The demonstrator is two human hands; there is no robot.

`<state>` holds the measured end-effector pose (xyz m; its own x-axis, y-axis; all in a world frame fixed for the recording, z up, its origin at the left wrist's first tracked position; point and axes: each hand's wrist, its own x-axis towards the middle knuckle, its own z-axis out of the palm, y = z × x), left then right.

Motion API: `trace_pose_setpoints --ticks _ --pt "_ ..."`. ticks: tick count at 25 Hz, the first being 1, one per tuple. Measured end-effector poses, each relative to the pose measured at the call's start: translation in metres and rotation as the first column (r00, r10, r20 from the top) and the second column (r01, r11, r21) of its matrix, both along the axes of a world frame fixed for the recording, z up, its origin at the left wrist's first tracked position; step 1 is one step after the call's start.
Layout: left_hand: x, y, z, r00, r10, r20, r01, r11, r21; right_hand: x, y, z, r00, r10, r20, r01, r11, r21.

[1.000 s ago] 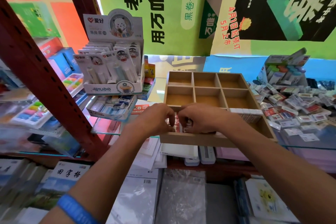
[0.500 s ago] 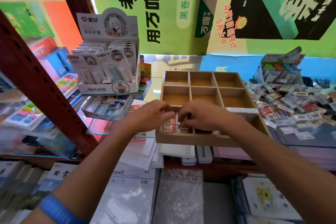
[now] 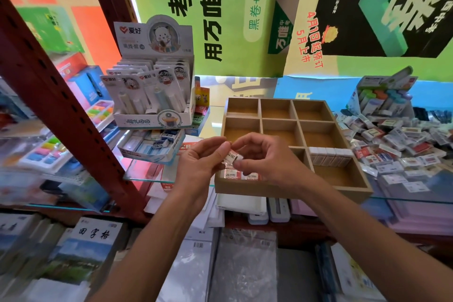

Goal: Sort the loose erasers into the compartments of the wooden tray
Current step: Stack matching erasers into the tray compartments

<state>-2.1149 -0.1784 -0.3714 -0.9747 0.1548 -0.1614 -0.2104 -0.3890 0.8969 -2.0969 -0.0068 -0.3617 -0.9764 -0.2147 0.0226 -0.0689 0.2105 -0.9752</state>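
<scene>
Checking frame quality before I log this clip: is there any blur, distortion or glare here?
Head view: wide-angle bending bows the red shelf post and posters; the left edge smears with motion blur, while both hands and the 2B eraser they pinch over the wooden tray stay sharp; reflections sheen the glass shelf.

"2B" on the pinched eraser (image 3: pixel 232 156) — "田字格" on a notebook (image 3: pixel 94 234)

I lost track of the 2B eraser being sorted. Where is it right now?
In the head view, the 2B eraser is pinched between the left hand and right hand, held above the wooden tray's near-left compartment.
</scene>
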Motion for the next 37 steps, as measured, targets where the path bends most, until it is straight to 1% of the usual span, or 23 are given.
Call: trace_pose_setpoints --ticks 2,3,5,6,8,9,12,13,14,15,16,17,18,19,21,23,27,30,32,33,35,36,37 --pt "0.001 -0.002 -0.001 1.0 -0.003 0.02 0.003 1.0 0.012 0.0 0.0 -0.001 0.995 -0.088 0.035 0.091 0.992 -0.091" --pt "0.003 -0.003 -0.002 1.0 -0.016 0.007 0.016 0.999 -0.032 0.0 0.001 -0.001 0.989 -0.136 0.064 0.144 0.979 -0.146" --pt "0.007 -0.004 -0.003 0.996 -0.054 -0.067 0.037 0.973 -0.228 -0.001 0.001 -0.001 0.966 -0.214 0.146 0.247 0.931 -0.269" --pt "0.009 -0.002 -0.004 0.993 -0.061 -0.098 0.03 0.956 -0.291 -0.001 -0.001 -0.002 0.953 -0.234 0.194 0.289 0.896 -0.337" --pt "0.01 0.0 -0.005 0.993 -0.031 -0.112 0.0 0.962 -0.272 -0.001 -0.003 -0.006 0.937 -0.229 0.264 0.325 0.845 -0.424" --pt "0.01 0.001 -0.006 0.995 -0.026 -0.1 0.0 0.969 -0.246 0.0 -0.004 -0.007 0.938 -0.215 0.272 0.316 0.852 -0.416" --pt "0.009 0.0 -0.012 0.995 -0.047 -0.089 0.022 0.964 -0.265 0.004 -0.003 -0.007 0.957 -0.169 0.237 0.236 0.928 -0.29" --pt "0.01 -0.001 -0.014 0.993 -0.049 -0.11 0.013 0.953 -0.304 0.005 -0.003 -0.006 0.964 -0.162 0.213 0.212 0.947 -0.241" --pt "0.01 -0.003 -0.018 0.984 -0.055 -0.171 -0.015 0.923 -0.384 0.007 -0.002 -0.004 0.971 -0.166 0.171 0.195 0.966 -0.168" --pt "0.01 -0.006 -0.023 0.959 -0.085 -0.272 -0.07 0.854 -0.516 0.006 -0.001 -0.002 0.978 -0.184 0.096 0.189 0.981 -0.048" --pt "0.01 -0.011 -0.03 0.915 -0.156 -0.372 -0.147 0.729 -0.668 0.005 0.0 -0.001 0.982 -0.187 -0.004 0.186 0.977 0.108" --pt "0.009 -0.016 -0.037 0.871 -0.249 -0.424 -0.207 0.595 -0.776 0.003 0.0 0.0 0.984 -0.15 -0.09 0.169 0.95 0.262" --pt "0.007 -0.022 -0.046 0.845 -0.319 -0.43 -0.233 0.504 -0.832 0.001 0.0 0.001 0.987 -0.088 -0.132 0.133 0.911 0.39" --pt "0.007 -0.026 -0.054 0.849 -0.34 -0.405 -0.213 0.482 -0.85 -0.001 -0.001 0.001 0.992 -0.019 -0.125 0.078 0.872 0.482" --pt "0.008 -0.031 -0.064 0.873 -0.311 -0.376 -0.165 0.538 -0.826 -0.003 -0.006 0.001 0.991 0.095 -0.094 -0.02 0.798 0.602" --pt "0.008 -0.03 -0.068 0.873 -0.287 -0.395 -0.176 0.569 -0.803 -0.005 -0.01 0.001 0.987 0.141 -0.075 -0.057 0.75 0.659" --pt "0.006 -0.029 -0.071 0.866 -0.279 -0.415 -0.2 0.566 -0.8 -0.009 -0.011 0.006 0.989 0.148 0.023 -0.128 0.756 0.642" --pt "0.004 -0.029 -0.074 0.866 -0.277 -0.416 -0.204 0.564 -0.8 -0.011 -0.015 0.008 0.966 0.251 0.064 -0.22 0.665 0.714" --pt "0.006 -0.028 -0.075 0.856 -0.279 -0.435 -0.227 0.552 -0.802 -0.01 -0.016 0.008 0.962 0.262 0.075 -0.23 0.634 0.738" --pt "0.007 -0.028 -0.074 0.845 -0.29 -0.449 -0.239 0.546 -0.803 -0.009 -0.015 0.008 0.968 0.246 0.052 -0.204 0.647 0.734" --pt "0.009 -0.026 -0.075 0.8 -0.342 -0.493 -0.26 0.543 -0.798 -0.003 -0.009 0.003 0.986 0.163 -0.038 -0.096 0.736 0.67" --pt "0.009 -0.025 -0.075 0.779 -0.365 -0.51 -0.269 0.541 -0.797 0.0 -0.006 0.001 0.99 0.129 -0.055 -0.066 0.772 0.632" --pt "0.008 -0.025 -0.076 0.769 -0.375 -0.518 -0.278 0.533 -0.799 0.003 -0.004 0.0 0.991 0.126 -0.04 -0.075 0.783 0.618"
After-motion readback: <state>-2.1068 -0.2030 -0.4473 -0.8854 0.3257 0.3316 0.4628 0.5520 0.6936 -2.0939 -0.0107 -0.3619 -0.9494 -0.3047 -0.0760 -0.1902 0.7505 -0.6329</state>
